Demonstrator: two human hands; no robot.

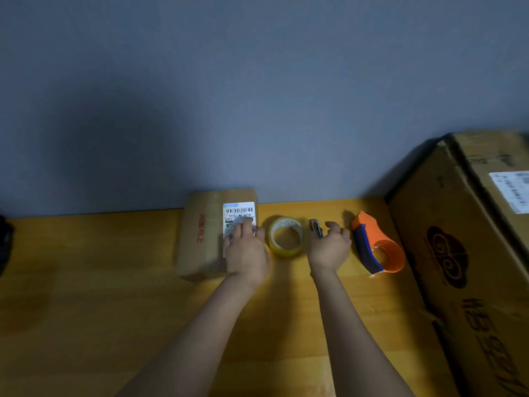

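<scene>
A small cardboard box (pixel 200 236) with a white shipping label (pixel 239 213) lies on the wooden table against the wall. My left hand (pixel 247 247) rests flat on its right side, fingers straight over the label. A roll of clear yellowish tape (pixel 286 237) stands just right of the box. Beyond it lies a small grey utility knife (pixel 315 227). My right hand (pixel 329 247) is at the knife's near end with fingers curled toward it; I cannot tell whether it grips the knife.
An orange and blue tape dispenser (pixel 378 247) lies right of my right hand. A large cardboard box (pixel 469 253) fills the table's right side. The grey wall (pixel 257 96) runs behind. A dark object (pixel 4 245) sits at the left edge.
</scene>
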